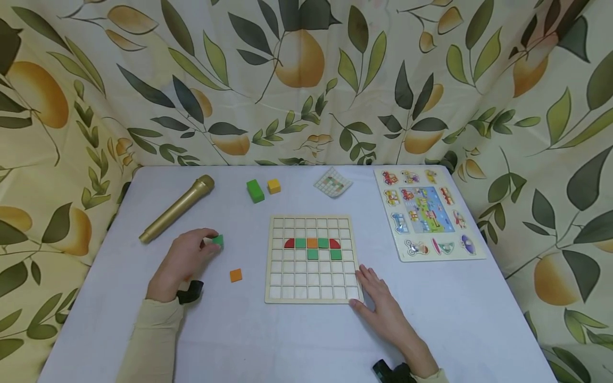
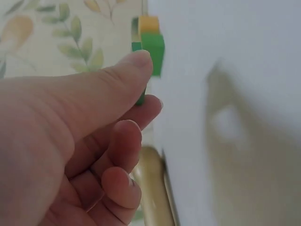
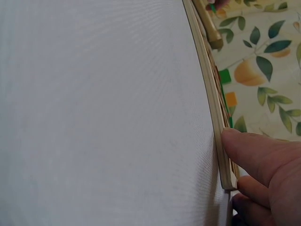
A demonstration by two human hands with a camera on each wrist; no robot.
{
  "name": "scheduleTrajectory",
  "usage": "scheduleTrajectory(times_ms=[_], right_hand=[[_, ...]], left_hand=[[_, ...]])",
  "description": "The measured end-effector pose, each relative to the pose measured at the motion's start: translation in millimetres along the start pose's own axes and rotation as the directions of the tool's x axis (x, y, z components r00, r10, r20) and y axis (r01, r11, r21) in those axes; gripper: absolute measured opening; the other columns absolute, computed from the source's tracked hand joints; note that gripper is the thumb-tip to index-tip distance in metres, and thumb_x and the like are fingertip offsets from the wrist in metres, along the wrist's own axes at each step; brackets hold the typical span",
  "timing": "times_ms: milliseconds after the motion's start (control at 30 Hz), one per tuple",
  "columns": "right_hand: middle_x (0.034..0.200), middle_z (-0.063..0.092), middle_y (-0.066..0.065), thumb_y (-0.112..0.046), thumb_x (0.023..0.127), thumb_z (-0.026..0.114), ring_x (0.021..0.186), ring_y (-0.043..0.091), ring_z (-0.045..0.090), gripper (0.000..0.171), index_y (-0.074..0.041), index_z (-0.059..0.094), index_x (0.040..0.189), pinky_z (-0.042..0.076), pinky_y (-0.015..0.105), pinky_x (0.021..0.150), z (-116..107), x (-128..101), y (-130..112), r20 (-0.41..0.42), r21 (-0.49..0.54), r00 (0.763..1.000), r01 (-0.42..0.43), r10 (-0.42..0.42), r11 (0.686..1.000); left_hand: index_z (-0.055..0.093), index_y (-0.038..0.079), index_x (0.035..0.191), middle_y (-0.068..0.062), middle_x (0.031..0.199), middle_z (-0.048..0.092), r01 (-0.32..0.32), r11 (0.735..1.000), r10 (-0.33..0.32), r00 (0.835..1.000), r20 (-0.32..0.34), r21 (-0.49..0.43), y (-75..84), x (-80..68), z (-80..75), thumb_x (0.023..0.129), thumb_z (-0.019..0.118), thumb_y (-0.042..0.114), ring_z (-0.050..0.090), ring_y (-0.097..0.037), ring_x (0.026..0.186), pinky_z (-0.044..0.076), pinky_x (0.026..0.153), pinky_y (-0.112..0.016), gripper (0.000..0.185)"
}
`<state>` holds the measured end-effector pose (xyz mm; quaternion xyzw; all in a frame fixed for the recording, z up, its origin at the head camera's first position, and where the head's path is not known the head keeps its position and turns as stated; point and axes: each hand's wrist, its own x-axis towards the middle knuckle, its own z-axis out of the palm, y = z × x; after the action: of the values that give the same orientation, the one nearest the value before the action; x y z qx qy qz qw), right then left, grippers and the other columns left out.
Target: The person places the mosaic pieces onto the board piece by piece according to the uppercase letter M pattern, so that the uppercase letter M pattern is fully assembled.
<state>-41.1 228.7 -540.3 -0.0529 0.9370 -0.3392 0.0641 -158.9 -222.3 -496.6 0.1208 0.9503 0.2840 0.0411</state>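
Left hand (image 1: 184, 260): lying on the worktop (image 1: 297, 340) left of the grid board (image 1: 312, 259), pinching a small green tile (image 1: 217, 240) between thumb and forefinger; remaining fingers are curling loosely underneath, as the left wrist view is showing.

Right hand (image 1: 383, 308): lying flat with fingers straight, holding nothing, its fingertips (image 3: 235, 141) pressing against the near right corner of the board.

Grid board: pale wood, sitting at the centre of the worktop. It is carrying a row of red, green, orange, green and red pieces (image 1: 312, 243), with two more green pieces (image 1: 324, 254) in the row just below.

Orange tile (image 1: 235, 275): lying loose on the worktop between the left hand and the board, touching neither.

Green block (image 1: 255, 190) and yellow block (image 1: 274, 185): standing just beside each other near the far edge.

Gold microphone (image 1: 177, 208): lying at a slant at far left.

Pattern card (image 1: 333, 182): lying beyond the board.

Vehicle puzzle (image 1: 426, 213): lying at the right side, well apart from both hands.
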Motion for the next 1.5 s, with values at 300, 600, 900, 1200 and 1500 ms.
scheduleTrajectory(times_ms=[300, 600, 900, 1200, 1500], right_hand=[[0.156, 0.029, 0.011, -0.028, 0.087, 0.075, 0.144, 0.034, 0.018, 0.074, -0.004, 0.04, 0.148, 0.014, 0.059, 0.111, 2.5, -1.5, 0.8, -0.031, -0.004, 0.999, 0.028, -0.028, 1.0], [0.157, 0.027, 0.009, -0.026, 0.088, 0.075, 0.145, 0.031, 0.015, 0.075, -0.005, 0.039, 0.149, 0.012, 0.057, 0.112, 1.6, -1.3, 0.4, -0.006, 0.012, 1.0, 0.007, -0.007, 1.0], [0.157, 0.027, 0.008, -0.024, 0.087, 0.076, 0.145, 0.03, 0.015, 0.075, -0.005, 0.038, 0.149, 0.012, 0.057, 0.112, 1.0, -0.9, -0.5, -0.004, 0.008, 1.0, 0.009, -0.009, 1.0], [0.158, 0.026, 0.007, -0.025, 0.087, 0.076, 0.146, 0.029, 0.014, 0.077, -0.006, 0.037, 0.15, 0.012, 0.056, 0.112, 0.2, -0.4, -1.0, 0.001, -0.008, 1.0, -0.006, 0.006, 1.0], [0.158, 0.025, 0.007, -0.026, 0.087, 0.075, 0.146, 0.028, 0.014, 0.076, -0.007, 0.037, 0.15, 0.012, 0.057, 0.112, 0.0, 0.0, -1.1, 0.005, -0.011, 1.0, -0.012, 0.012, 1.0]], left_hand=[[0.071, 0.007, 0.108, -0.002, 0.097, 0.066, -0.104, 0.994, 0.104, 0.995, -0.001, -0.026, 37.7, 13.2, 19.5, 0.084, 0.078, 0.017, 0.053, -0.018, 0.078, 0.045, 0.067, -0.033, 0.026], [0.072, 0.01, 0.11, -0.001, 0.107, 0.068, -0.166, 0.986, 0.167, 0.982, 0.087, -0.019, 70.5, 25.4, 37.5, 0.087, 0.076, 0.022, 0.058, -0.02, 0.088, 0.05, 0.076, -0.035, 0.026], [0.073, 0.012, 0.107, 0.002, 0.107, 0.069, -0.265, 0.964, 0.263, 0.959, 0.105, -0.002, 94.2, 35.1, 55.9, 0.085, 0.078, 0.023, 0.058, -0.019, 0.102, 0.047, 0.087, -0.035, 0.025], [0.075, 0.013, 0.107, 0.004, 0.103, 0.069, -0.305, 0.952, 0.303, 0.945, 0.122, 0.003, 101.8, 43.7, 77.7, 0.084, 0.078, 0.029, 0.056, -0.014, 0.096, 0.047, 0.084, -0.032, 0.029], [0.074, 0.013, 0.107, 0.002, 0.106, 0.067, -0.344, 0.938, 0.336, 0.932, 0.137, 0.037, 102.4, 48.0, 87.2, 0.085, 0.077, 0.03, 0.056, -0.015, 0.098, 0.048, 0.083, -0.031, 0.028]])
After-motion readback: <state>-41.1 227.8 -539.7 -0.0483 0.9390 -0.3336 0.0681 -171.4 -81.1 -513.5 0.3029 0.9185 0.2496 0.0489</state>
